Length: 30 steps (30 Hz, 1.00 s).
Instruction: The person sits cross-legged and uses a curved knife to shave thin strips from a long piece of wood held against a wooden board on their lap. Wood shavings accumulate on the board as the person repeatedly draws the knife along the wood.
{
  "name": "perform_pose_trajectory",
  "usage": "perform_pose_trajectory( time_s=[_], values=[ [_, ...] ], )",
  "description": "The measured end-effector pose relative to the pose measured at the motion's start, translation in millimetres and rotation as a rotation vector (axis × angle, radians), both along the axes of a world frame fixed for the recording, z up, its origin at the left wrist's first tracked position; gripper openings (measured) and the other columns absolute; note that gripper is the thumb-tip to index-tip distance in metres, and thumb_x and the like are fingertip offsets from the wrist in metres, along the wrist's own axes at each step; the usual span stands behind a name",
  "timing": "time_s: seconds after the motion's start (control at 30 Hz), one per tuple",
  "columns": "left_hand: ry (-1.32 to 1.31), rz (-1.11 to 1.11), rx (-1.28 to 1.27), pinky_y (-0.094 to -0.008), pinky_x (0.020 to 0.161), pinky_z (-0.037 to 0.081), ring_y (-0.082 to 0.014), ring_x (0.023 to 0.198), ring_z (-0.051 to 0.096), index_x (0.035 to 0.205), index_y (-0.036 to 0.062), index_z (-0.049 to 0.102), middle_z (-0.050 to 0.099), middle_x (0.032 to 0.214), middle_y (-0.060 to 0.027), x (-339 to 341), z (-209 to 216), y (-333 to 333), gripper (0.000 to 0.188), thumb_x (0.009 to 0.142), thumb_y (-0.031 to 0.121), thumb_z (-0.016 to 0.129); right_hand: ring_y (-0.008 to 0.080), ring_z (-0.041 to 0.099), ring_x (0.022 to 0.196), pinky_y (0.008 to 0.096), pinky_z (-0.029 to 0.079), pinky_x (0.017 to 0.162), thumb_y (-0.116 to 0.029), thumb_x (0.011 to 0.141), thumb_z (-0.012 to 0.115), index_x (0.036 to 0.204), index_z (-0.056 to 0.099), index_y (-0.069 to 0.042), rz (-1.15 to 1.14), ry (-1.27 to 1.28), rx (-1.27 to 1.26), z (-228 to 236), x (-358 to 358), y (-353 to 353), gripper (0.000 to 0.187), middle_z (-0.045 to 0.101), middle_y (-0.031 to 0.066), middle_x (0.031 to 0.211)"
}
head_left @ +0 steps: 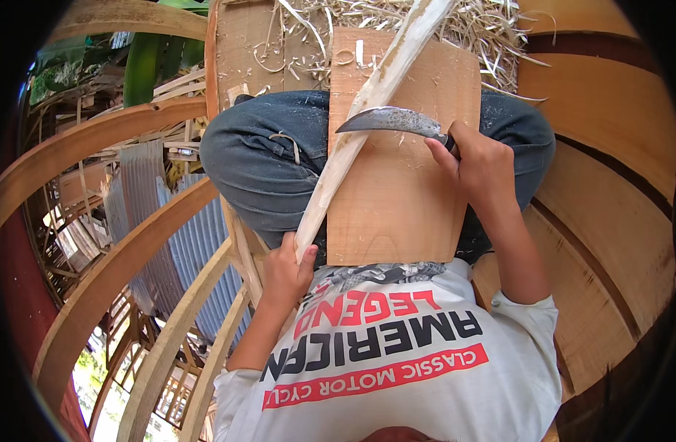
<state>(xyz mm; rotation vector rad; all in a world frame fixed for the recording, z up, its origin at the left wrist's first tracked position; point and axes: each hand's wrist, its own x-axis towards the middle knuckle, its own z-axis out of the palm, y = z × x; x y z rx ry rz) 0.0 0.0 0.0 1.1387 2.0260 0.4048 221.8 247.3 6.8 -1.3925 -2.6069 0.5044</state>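
Observation:
A long pale wooden stick [330, 180], stripped of bark for most of its length, slants across my lap from lower left to the top of the view. My left hand [285, 269] is closed round its near end. In my right hand [482, 162] is the handle of a curved knife [389, 120] with a dark, spotted blade. The blade lies across the stick near its middle, its tip pointing left. Beneath both, a flat wooden board [397, 214] rests on my lap, dotted with small wood chips. My fingers hide most of the knife's handle.
Curly wood shavings [463, 37] lie heaped beyond the board. Wooden slats [154, 254] form a railing on the left, with corrugated metal sheets [205, 258] and scrap wood below. Broad planks [603, 221] curve along the right side.

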Motion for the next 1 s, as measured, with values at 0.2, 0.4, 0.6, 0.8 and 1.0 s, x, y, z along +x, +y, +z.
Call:
perform_pose_trajectory(
  time_s=[0.2,0.4,0.6,0.8,1.0],
  values=[
    [0.004,0.069,0.031,-0.0478,0.053,0.046,-0.0444,0.060,0.059,0.087,0.0000,0.052,0.057,0.060,-0.0241,4,-2,2,0.038,0.091,0.038,0.053,0.0249,0.058,0.047,0.0339,0.043,0.043,-0.047,0.080,0.067,0.062,0.049,-0.009,0.055,-0.035,0.129,-4,-15,31,0.046,0.054,0.0068,0.052],
    [0.020,0.086,0.016,-0.0481,0.053,0.046,-0.0443,0.060,0.059,0.087,-0.0001,0.052,0.057,0.060,-0.0244,5,2,5,0.037,0.091,0.037,0.053,0.0259,0.056,0.045,0.0363,0.043,0.043,-0.048,0.082,0.065,0.061,0.049,-0.007,-0.013,-0.045,0.210,-17,-17,62,0.049,0.053,0.0078,0.050],
    [0.002,0.106,-0.003,-0.0486,0.053,0.046,-0.0444,0.061,0.059,0.087,0.0000,0.053,0.057,0.060,-0.0247,5,2,9,0.037,0.091,0.036,0.053,0.0294,0.057,0.048,0.0379,0.045,0.047,-0.052,0.082,0.063,0.060,0.052,-0.006,-0.065,-0.026,0.256,-27,-21,81,0.053,0.054,0.0102,0.052],
    [0.013,0.063,0.017,-0.0489,0.053,0.046,-0.0444,0.061,0.060,0.089,0.0001,0.054,0.057,0.060,-0.0249,2,-3,2,0.037,0.090,0.037,0.054,0.0297,0.049,0.053,0.0409,0.040,0.055,-0.057,0.091,0.047,0.071,0.059,0.003,-0.696,0.140,0.079,-32,37,167,0.065,0.047,0.0166,0.054],
    [0.033,0.088,0.005,-0.0492,0.053,0.046,-0.0447,0.061,0.060,0.088,0.0001,0.054,0.057,0.061,-0.0248,4,1,3,0.037,0.090,0.037,0.055,0.0293,0.050,0.048,0.0387,0.037,0.049,-0.045,0.092,0.054,0.068,0.057,0.002,-0.421,0.310,0.017,-5,34,129,0.053,0.050,0.0144,0.052]
  ],
)
